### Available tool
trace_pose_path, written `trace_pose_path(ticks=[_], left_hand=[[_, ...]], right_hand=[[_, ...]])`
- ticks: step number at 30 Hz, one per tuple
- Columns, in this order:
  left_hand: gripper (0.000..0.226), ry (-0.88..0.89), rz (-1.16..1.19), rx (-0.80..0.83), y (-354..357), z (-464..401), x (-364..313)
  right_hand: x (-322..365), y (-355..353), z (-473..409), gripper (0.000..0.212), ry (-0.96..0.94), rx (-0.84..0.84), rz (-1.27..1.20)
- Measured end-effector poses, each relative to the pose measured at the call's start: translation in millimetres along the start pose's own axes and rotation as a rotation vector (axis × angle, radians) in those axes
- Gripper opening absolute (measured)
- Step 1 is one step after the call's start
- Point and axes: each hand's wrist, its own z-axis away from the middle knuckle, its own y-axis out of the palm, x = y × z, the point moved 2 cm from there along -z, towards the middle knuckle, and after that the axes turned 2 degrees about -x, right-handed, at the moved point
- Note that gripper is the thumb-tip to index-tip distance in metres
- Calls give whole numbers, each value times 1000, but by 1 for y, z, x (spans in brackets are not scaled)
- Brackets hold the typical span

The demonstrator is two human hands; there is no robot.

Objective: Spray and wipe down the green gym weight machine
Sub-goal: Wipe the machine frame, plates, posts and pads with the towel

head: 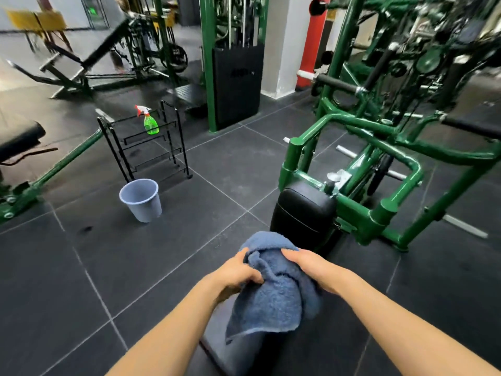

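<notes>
A blue towel (273, 291) hangs bunched between both hands, low in the middle of the view. My left hand (238, 270) grips its left folds with curled fingers. My right hand (311, 264) holds its upper right side, fingers wrapped over the cloth. The green weight machine (379, 164) fills the right side, with a black pad (303, 213) just beyond the towel. A green spray bottle (150, 122) with a red and white trigger stands on the top shelf of a black wire cart (151, 147), far left of my hands.
A grey bucket (141, 199) stands on the dark tiled floor in front of the cart. A black bench pad (19, 139) and a green rail (54, 169) lie at the left. More green machines and a black weight stack (237, 82) stand behind.
</notes>
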Motion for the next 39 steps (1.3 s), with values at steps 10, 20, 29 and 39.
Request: trace_pose_path(ticks=[10,20,29,39], left_hand=[[40,101,-212,-172,-23,11,-105],[22,141,822,-203,-37,15,-203],[13,133,909,136,-59,-31,-267],[9,246,125,313,-67,-68,-282]], right_hand=[[78,-40,51,27,-168,-68,-425],[118,-69,29,59,-310,-485,-60],[179,-27,4,78,-400,-15,-609],[219,-72,12,47,-300,-801,376]])
